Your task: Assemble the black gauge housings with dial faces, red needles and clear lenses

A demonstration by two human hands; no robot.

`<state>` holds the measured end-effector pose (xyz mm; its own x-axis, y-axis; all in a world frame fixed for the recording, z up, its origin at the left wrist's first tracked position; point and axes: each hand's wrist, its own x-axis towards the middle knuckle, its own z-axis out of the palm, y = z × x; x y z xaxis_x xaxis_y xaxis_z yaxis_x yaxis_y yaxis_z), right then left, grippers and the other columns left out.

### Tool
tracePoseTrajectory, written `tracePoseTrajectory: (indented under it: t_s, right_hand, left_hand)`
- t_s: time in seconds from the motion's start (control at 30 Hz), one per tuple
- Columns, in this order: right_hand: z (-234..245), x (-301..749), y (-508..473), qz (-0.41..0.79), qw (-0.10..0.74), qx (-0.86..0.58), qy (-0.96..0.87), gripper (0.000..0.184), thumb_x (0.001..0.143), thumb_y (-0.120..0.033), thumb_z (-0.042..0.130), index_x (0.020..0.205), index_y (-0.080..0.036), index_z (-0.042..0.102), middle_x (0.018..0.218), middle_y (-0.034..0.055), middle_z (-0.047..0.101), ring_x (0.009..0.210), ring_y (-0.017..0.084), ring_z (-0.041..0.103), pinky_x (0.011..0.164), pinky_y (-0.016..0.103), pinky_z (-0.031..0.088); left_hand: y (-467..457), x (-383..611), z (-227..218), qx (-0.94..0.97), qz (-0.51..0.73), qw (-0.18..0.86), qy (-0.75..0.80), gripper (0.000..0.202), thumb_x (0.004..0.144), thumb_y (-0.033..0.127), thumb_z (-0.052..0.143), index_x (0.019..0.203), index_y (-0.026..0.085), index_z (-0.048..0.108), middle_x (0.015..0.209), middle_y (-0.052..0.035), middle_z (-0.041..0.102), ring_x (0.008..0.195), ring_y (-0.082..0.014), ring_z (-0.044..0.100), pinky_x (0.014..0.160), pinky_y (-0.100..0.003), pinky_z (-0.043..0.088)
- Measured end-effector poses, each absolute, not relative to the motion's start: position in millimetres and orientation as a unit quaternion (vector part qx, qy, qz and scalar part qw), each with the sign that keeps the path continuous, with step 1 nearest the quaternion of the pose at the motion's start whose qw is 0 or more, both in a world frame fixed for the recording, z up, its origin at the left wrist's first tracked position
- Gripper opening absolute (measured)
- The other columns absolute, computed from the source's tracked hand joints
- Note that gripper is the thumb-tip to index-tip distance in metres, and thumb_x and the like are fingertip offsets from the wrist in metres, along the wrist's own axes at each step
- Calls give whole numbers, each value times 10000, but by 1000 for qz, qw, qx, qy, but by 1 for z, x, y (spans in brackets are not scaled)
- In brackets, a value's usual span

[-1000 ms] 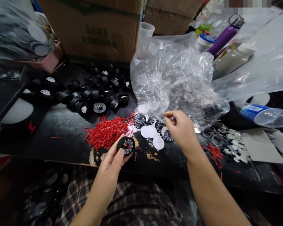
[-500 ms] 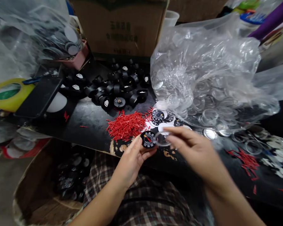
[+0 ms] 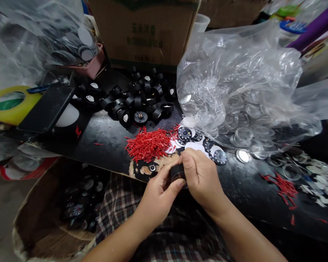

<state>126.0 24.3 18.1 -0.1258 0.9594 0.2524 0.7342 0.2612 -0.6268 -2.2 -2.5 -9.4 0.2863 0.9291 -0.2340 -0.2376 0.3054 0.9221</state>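
Observation:
My left hand (image 3: 160, 191) and my right hand (image 3: 200, 178) are closed together on one small black round gauge (image 3: 177, 173) at the near edge of the black table (image 3: 104, 140). The right palm covers its face, so the clear lens is hidden. Just beyond lie a heap of red needles (image 3: 149, 143), several printed dial discs (image 3: 205, 145) and a pile of black gauge housings (image 3: 138, 100). A crumpled clear bag (image 3: 243, 83) holds several clear round lenses.
Cardboard boxes (image 3: 144, 29) stand at the back. A phone (image 3: 47, 107) and a yellow tape roll (image 3: 9, 103) lie at the left. An open carton (image 3: 57, 211) with finished gauges sits below left. Loose red needles (image 3: 282, 182) and white bits lie at the right.
My right hand brought a clear lens from the bag to the gauge in my left hand. Both hands then dropped toward the table edge and closed over the gauge.

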Motion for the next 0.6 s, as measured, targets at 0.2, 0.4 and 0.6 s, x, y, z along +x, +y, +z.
tracePoseTrajectory:
  t_s: [0.2,0.4,0.6]
  right_hand:
    - [13,114,27,246,313,-547,-736,375,983,-304,333,639,-213,452,595,-8,517,582,145,473,595,283,344]
    - [12,127,30,404,284,-539,-682,304,970,-397,390,860,-223,613,792,18,661,744,167,601,661,281,425]
    - [14,110,31,403,261,-457,-749,248,948,-288,446,739,-211,556,727,-1,638,688,152,576,658,289,422]
  left_hand:
    - [-6,-22,-11,407,400,673,470,348,842,332,616,1182,259,635,1264,-26,650,1199,-226,567,1053,-334,402]
    - [-48,-125,-18,412,376,450,697,364,821,362,628,1181,309,630,1293,-30,621,1259,-260,496,1130,-426,261]
    - [25,-132,-11,551,395,234,696,335,895,361,503,1198,244,584,1195,-82,640,1130,-236,570,1033,-382,372]
